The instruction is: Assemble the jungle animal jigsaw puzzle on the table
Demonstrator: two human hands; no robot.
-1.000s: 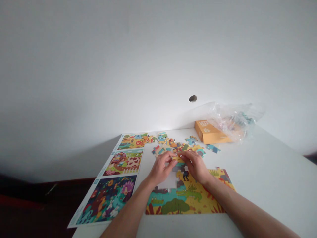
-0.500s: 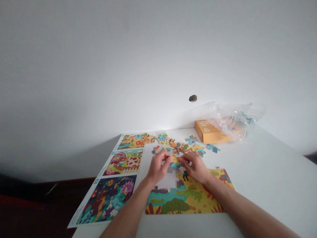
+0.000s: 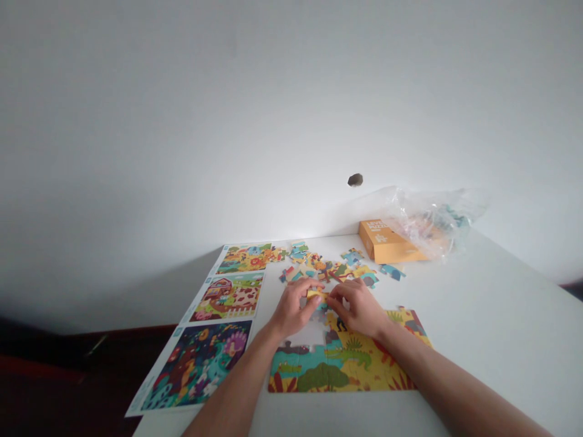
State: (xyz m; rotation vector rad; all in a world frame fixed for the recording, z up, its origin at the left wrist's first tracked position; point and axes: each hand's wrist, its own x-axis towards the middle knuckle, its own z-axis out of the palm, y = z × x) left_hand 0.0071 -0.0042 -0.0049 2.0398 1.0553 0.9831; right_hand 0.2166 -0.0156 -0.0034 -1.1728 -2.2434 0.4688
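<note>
Between my two hands is a yellow and blue jigsaw puzzle piece [image 3: 317, 295], above the upper left part of a partly joined puzzle [image 3: 359, 376]. My left hand [image 3: 294, 308] is closed on the piece's left side, with thumb and fingers around it. On its right side my right hand [image 3: 357, 304] pinches the edge with fingertips. The joined puzzle shows crocodiles, a green bush and yellow ground; a gap of white table lies in its left part. My right hand and forearm hide some of its upper middle.
Several loose puzzle pieces [image 3: 314, 261] lie beyond my hands. A sheet with three printed pictures [image 3: 225, 297] lies along the table's left edge. At the back right, an orange box [image 3: 394, 249] sits partly under a clear plastic bag [image 3: 437, 224]. A white wall [image 3: 273, 121] rises behind.
The puzzle piece has come slightly nearer and left, tilting a little. My left fingers have stretched over its far side; my right hand has shifted slightly left.
</note>
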